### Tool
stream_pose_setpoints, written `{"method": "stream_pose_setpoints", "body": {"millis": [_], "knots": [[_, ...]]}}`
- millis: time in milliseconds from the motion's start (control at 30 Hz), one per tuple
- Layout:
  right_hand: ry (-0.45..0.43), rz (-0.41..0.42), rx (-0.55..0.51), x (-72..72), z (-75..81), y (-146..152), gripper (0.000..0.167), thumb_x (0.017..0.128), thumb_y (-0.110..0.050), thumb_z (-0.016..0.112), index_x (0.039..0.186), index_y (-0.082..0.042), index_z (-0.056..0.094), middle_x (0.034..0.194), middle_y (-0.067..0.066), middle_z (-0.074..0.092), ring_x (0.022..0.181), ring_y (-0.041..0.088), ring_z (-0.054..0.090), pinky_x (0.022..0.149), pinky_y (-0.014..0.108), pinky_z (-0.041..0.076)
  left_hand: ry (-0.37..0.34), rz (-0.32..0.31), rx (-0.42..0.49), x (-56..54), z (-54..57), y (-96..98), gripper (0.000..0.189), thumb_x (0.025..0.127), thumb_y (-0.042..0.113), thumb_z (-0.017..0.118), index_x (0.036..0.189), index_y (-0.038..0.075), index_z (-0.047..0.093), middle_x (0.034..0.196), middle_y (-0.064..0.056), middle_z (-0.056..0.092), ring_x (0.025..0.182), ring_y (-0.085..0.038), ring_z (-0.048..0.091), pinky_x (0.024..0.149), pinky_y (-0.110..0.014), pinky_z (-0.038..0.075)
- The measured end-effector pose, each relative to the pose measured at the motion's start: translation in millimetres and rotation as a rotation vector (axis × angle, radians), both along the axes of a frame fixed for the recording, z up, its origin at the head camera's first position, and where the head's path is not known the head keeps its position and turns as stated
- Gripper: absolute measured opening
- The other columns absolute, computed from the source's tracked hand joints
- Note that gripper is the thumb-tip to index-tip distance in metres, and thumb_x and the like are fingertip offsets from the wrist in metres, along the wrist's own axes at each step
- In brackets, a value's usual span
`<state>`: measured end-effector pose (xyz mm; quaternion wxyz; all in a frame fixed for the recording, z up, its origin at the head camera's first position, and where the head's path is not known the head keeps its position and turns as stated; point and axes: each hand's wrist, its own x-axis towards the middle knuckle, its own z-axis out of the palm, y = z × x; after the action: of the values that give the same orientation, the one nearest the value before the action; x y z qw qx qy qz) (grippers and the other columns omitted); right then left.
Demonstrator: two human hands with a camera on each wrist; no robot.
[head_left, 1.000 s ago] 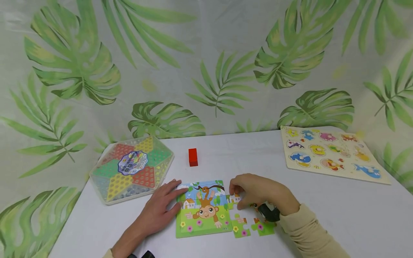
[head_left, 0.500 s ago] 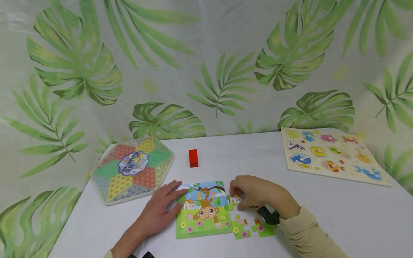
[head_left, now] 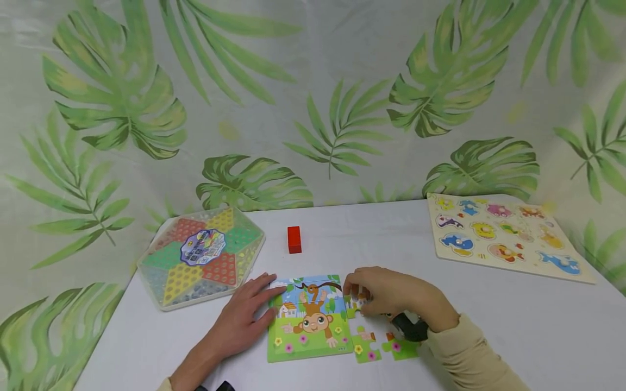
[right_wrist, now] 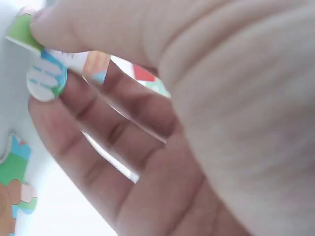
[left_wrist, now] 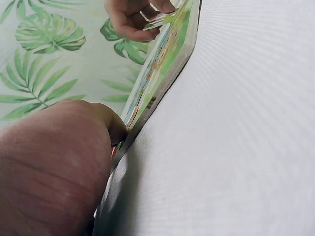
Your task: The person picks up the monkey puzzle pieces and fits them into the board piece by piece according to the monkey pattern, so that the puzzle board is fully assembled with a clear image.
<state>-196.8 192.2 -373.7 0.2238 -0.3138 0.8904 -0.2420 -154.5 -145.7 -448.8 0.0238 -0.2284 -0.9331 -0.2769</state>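
Note:
A square monkey puzzle board (head_left: 293, 357) lies on the white table, its picture showing a hanging monkey, a house and flowers. My left hand (head_left: 244, 315) rests at its left side, fingers extended over the edge. In the left wrist view the thumb (left_wrist: 115, 129) touches the board's edge. At the board's right side my right hand (head_left: 386, 290) pinches a puzzle piece (right_wrist: 47, 76) with a house and green grass, between thumb and fingers. That piece is tilted up in the left wrist view. Below the right hand lie loose puzzle pieces (head_left: 365, 350), partly covered by the hand and its wrist camera.
A hexagonal Chinese checkers box (head_left: 200, 271) stands at the left. Toward the back is a small red block (head_left: 294, 240). At the back right lies a wooden knob puzzle (head_left: 499, 233) with sea animals. A leaf-patterned cloth (head_left: 342, 108) hangs behind the table.
My right hand has shifted slightly left toward the board with the puzzle piece. The left hand stays in place on the board's edge.

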Motion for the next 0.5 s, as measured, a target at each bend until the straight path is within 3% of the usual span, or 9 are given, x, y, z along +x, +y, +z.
{"method": "stream_pose_setpoints", "body": {"millis": [233, 500], "knots": [[0.006, 0.063, -0.127, -2.4, 9.2, 4.1, 0.023, 0.095, -0.014, 0.075, 0.114, -0.025, 0.068, 0.095, -0.012, 0.068, 0.085, 0.003, 0.062, 0.078, 0.024, 0.056, 0.004, -0.004, 0.001, -0.7, -1.0, -0.6, 0.043, 0.098, 0.024, 0.067, 0.141, 0.023, 0.065, 0.158, -0.005, 0.049, 0.152, -0.029, 0.037, 0.124, -0.056, 0.03], [0.025, 0.094, -0.24, 1.2, 3.2, -15.9, 0.032, 0.097, -0.014, 0.073, 0.129, -0.013, 0.073, 0.113, -0.004, 0.076, 0.091, 0.0, 0.069, 0.081, 0.021, 0.059, 0.011, -0.011, 0.002, 0.0, 0.2, -0.5, 0.042, 0.099, 0.024, 0.067, 0.141, 0.023, 0.065, 0.158, -0.004, 0.049, 0.152, -0.029, 0.037, 0.124, -0.056, 0.029]]}}
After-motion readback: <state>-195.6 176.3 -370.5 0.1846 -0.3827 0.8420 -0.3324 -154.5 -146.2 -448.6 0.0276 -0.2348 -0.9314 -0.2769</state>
